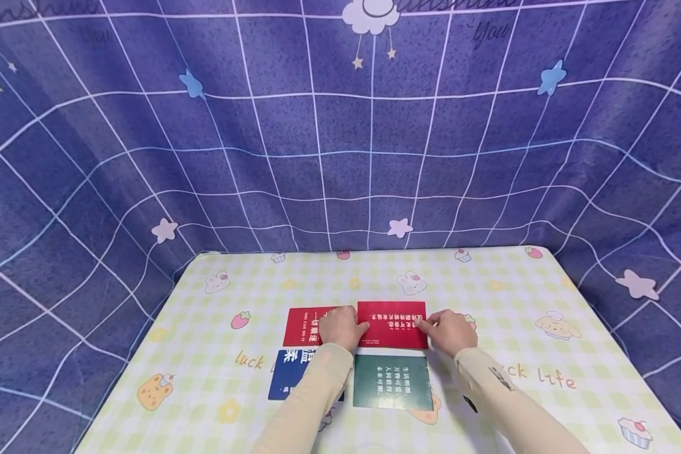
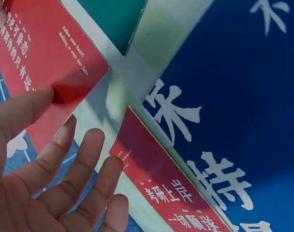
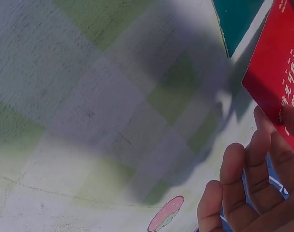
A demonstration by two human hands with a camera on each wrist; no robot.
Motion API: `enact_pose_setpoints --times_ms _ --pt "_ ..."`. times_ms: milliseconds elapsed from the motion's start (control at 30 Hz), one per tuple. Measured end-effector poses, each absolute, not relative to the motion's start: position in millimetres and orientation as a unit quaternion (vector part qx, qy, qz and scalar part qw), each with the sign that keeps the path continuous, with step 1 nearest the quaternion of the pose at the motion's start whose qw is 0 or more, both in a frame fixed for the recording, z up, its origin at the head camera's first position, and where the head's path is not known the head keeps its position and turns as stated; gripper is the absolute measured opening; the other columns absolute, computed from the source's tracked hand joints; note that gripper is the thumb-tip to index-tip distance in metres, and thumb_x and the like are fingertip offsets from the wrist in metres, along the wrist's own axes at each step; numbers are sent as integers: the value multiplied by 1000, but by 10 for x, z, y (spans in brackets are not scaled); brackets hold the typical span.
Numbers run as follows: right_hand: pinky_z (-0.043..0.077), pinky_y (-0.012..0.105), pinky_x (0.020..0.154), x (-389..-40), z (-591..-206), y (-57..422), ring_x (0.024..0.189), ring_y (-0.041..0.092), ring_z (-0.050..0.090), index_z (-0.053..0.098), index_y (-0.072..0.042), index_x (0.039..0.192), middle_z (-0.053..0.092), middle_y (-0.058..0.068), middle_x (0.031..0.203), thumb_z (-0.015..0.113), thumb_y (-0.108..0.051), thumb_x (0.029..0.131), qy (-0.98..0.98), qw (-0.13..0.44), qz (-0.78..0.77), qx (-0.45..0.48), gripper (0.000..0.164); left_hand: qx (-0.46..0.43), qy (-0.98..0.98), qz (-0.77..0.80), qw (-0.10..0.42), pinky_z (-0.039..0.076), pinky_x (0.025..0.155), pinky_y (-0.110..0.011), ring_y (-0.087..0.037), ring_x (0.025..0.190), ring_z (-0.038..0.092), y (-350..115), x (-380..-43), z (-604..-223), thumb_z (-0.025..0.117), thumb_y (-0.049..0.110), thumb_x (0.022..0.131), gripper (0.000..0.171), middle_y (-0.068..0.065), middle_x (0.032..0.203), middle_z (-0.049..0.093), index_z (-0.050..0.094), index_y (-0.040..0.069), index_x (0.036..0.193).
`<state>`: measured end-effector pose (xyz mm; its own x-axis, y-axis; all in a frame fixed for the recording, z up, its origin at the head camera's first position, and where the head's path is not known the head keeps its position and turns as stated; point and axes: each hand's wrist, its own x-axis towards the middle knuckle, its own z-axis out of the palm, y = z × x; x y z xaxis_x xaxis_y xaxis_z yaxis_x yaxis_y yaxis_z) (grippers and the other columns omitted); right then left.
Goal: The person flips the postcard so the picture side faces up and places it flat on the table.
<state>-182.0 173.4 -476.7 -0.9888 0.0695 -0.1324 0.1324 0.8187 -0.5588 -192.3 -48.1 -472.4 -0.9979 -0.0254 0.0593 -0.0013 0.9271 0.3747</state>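
A red card (image 1: pixel 391 325) with white lettering is held by both hands, one at each short side. My left hand (image 1: pixel 339 328) pinches its left edge, thumb on the face and index fingertip at the border. On the opposite edge my right hand (image 1: pixel 449 332) grips it, with the thumb over the printed side and fingers beneath. Another red card (image 1: pixel 302 328) lies to the left, partly hidden by the left hand. Below that one is a blue card (image 1: pixel 284 379), partly covered by the left sleeve. A green card (image 1: pixel 393 381) lies just nearer than the held card.
The table is covered with a green-checked cloth (image 1: pixel 204 328) printed with cartoon animals and fruit. A blue gridded curtain (image 1: pixel 340 126) hangs behind the table's far edge and along its sides.
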Motion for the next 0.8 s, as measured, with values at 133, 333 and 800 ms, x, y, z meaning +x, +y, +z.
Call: enact_pose_setpoints --times_ms 133,333,800 --pt "40 32 58 -1811 -4772 1715 68 20 55 78 -4 103 66 2 70 72 -39 92 954 51 -289 62 36 5 -983 -182 22 52 75 -43 -20 63 60 -474 -1930 -4758 86 33 80 32 -1 58 54 65 11 73" --pt "45 36 63 -1818 -4798 1679 73 22 58 75 0 110 72 7 82 72 -37 93 956 55 -279 72 41 2 -987 -161 23 53 85 -49 -26 81 69 -471 -1950 -4810 88 34 77 39 -7 83 72 74 7 101" --pt "47 40 69 -1849 -4870 1577 73 22 59 75 0 106 72 7 82 73 -34 93 959 53 -264 91 37 15 -995 -90 33 53 91 -49 -28 91 69 -437 -1972 -4839 89 39 75 53 -10 101 75 74 7 115"
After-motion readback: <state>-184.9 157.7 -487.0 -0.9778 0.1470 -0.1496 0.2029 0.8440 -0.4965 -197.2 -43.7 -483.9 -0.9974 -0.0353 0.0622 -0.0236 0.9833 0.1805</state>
